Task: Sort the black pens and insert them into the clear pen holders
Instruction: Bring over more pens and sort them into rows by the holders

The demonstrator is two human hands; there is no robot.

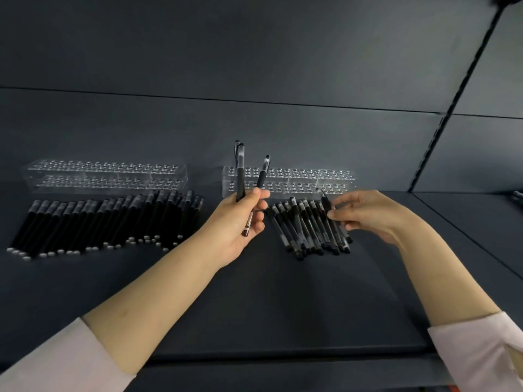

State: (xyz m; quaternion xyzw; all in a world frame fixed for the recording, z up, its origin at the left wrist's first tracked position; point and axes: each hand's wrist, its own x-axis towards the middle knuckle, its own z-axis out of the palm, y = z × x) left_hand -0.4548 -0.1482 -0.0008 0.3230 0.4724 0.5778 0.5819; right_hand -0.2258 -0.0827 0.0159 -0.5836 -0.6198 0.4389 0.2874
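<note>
Pale sleeves (56,360) are cut off at both bottom corners. Left hand (240,219) is clamped on a small bunch of black pens (240,176), caps up, in front of the right clear holder (311,176). I can't count them, two or three. Right hand (365,213) pinches one pen (325,200) at the right pile (308,230), fingertips partly hidden. Left pile (107,222) lies before the left holder (107,176). There's bare table (268,301) from the piles to the front edge.
</note>
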